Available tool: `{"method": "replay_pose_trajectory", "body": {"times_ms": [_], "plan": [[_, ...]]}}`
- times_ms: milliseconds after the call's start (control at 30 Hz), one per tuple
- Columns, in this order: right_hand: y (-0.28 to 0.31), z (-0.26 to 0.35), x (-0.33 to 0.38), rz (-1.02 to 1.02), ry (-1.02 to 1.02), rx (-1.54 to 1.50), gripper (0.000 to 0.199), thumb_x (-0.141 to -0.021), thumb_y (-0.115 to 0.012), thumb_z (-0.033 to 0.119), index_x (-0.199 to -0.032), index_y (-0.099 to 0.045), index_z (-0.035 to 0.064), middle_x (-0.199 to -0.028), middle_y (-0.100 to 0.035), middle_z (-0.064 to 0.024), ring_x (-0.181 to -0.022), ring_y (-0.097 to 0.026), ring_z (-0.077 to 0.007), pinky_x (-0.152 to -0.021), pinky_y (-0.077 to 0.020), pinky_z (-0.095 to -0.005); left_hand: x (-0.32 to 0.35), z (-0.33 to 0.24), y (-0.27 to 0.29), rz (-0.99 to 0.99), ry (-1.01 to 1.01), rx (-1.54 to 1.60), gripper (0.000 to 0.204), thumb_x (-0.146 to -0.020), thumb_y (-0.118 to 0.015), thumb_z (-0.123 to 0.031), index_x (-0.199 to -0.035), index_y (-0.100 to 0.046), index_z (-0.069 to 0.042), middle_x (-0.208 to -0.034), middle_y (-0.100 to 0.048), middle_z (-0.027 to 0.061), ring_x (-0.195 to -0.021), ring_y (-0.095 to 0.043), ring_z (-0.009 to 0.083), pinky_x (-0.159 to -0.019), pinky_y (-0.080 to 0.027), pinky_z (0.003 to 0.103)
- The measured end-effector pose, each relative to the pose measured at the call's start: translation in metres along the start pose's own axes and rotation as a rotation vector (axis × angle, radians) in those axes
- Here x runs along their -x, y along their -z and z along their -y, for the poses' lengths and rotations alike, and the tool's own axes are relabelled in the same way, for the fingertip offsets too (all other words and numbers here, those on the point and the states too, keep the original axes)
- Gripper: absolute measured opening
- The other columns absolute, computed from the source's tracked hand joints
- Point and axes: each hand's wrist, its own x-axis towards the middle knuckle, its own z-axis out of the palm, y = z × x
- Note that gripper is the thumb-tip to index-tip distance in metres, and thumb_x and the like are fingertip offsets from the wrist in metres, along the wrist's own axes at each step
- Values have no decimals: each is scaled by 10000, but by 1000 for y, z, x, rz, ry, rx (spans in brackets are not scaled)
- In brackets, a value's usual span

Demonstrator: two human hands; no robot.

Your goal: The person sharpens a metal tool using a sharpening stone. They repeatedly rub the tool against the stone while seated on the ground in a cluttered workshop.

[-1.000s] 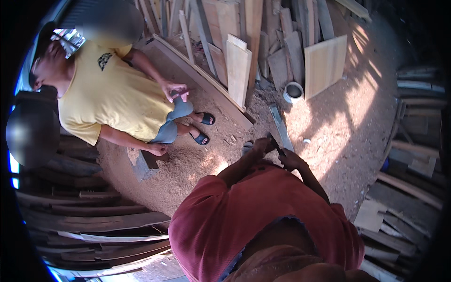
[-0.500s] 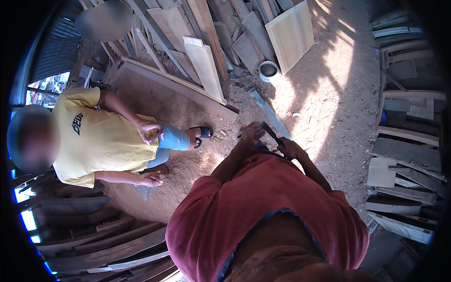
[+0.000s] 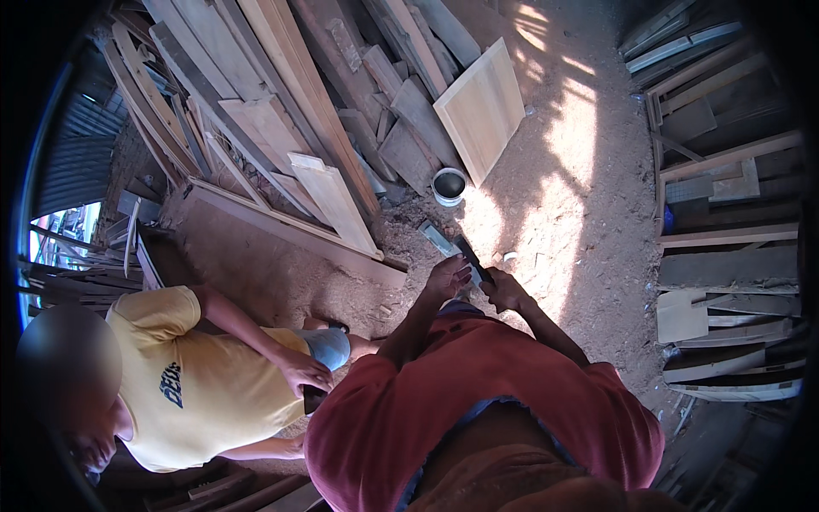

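Observation:
In front of my red shirt, my right hand is closed round the lower end of a long, narrow, dark tool with a flat, blade-like upper part. Its exact kind does not show. Close beside the blade-like part is my left hand, its fingers bent a little and apart. I cannot tell whether they touch the tool. Beyond the tool a grey-green board lies on the ground, partly hidden behind it.
At my left stands a person in a yellow shirt, a dark thing at one hand. Planks lean at the far left, with a pale panel and a bucket beside them. Wooden frames line the right. Sawdust covers the ground.
My view has turned, and the surroundings have shifted left. The dark tool now points more steeply away from me, still in my right hand. The person in yellow appears lower and nearer to me.

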Motion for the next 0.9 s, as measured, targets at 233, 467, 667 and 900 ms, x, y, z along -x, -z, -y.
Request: {"method": "replay_pose_trajectory", "body": {"times_ms": [233, 467, 667, 900], "plan": [[33, 6, -58, -10, 32, -121, 405, -951, -683, 216, -1241, -579, -47, -942, -717, -146, -812, -710, -221, -716, -573, -383, -46, -72, -57, 185, -54, -98, 71, -1016, -672, -161, -1079, -638, -167, -1011, -694, -22, -949, -672, 161, -885, -530, 395], [60, 82, -54, -90, 18, -247, 274, -907, -720, 205, -1082, -662, 2, -887, -730, -144, -773, -693, -264, -681, -535, -394, -45, -124, -103, 420, -126, -77, 73, -1046, -634, -174, -1104, -646, -132, -1060, -703, 54, -1064, -674, 193, -942, -553, 404], [47, 66, -106, -515, 204, 312, 346, -862, -798, 258, -1012, -617, 5, -807, -679, -217, -772, -694, -389, -690, -524, -495, -70, -141, -86, 155, -305, -93, 119, -1038, -658, -200, -1102, -635, -101, -1064, -701, 92, -947, -718, 237, -777, -622, 423], [65, 83, -148, -435, 372, 465, 313, -841, -786, 227, -999, -620, 13, -871, -691, -206, -814, -680, -408, -746, -521, -517, -65, -163, -70, -99, -413, 80, 265, -988, -727, -304, -1134, -636, -102, -1080, -733, 129, -974, -746, 288, -736, -635, 432]]}}
